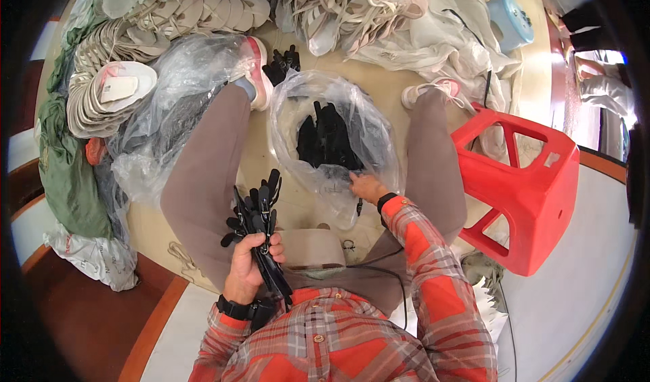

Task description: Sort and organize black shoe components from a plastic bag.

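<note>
My left hand (254,263) is wrapped round a bunch of black straps (257,209) with rounded ends, held upright in front of my left thigh. Between my legs lies a clear plastic bag (379,121), its mouth spread wide, with a heap of black straps (326,138) inside. My right hand (369,188) is at the near right rim of this bag, fingers curled and the index finger toward the black heap. A short dark piece (359,207) hangs just below that hand. Whether the fingers hold it, or the bag's rim, is hidden.
More black straps (281,64) lie beyond the bag near my left shoe. Stacks of pale shoe parts (112,98) line the far left and back. A red plastic stool (542,206) lies tipped at right. A light blue container (511,23) stands far right.
</note>
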Available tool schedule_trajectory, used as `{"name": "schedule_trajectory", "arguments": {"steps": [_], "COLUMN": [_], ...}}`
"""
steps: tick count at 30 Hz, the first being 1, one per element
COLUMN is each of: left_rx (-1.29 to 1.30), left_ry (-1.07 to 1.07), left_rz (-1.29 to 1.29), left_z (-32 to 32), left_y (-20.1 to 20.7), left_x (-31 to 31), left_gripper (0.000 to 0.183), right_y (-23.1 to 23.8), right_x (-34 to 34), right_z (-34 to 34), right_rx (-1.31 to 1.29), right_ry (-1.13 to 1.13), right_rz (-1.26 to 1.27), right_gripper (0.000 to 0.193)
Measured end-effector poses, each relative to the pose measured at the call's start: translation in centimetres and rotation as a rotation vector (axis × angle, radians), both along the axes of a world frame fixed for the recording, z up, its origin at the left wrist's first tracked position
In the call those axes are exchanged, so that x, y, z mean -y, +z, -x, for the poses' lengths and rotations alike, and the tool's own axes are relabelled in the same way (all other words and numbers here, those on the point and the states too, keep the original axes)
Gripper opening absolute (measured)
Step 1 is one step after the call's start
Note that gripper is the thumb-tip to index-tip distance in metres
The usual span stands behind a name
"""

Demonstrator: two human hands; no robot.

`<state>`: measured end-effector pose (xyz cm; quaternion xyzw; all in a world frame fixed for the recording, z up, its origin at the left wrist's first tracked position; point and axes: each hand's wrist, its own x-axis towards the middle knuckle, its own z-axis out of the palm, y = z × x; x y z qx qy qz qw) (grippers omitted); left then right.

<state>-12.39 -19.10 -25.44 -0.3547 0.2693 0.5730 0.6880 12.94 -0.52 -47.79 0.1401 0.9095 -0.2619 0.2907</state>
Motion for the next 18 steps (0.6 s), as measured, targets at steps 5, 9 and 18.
{"name": "schedule_trajectory", "arguments": {"steps": [5, 9, 18], "left_rx": [-0.005, -0.13, -0.323], "left_ry": [-0.039, -0.095, -0.232], "left_rz": [0.023, -0.067, -0.324], "left_z": [-0.3, -0.4, -4.0], "left_y": [0.5, 1.8, 5.8], "left_x": [-0.9, -0.6, 2.0], "left_gripper": [0.043, 0.037, 0.034], "right_y": [-0.2, 7.0, 33.2], "right_x": [-0.2, 0.2, 9.5], "right_z": [-0.1, 2.1, 2.5], "right_rx": [-0.019, 0.014, -0.368], "right_ry": [0.269, 0.098, -1.265], "right_rz": [-0.266, -0.206, 1.075], "right_gripper": [0.009, 0.009, 0.02]}}
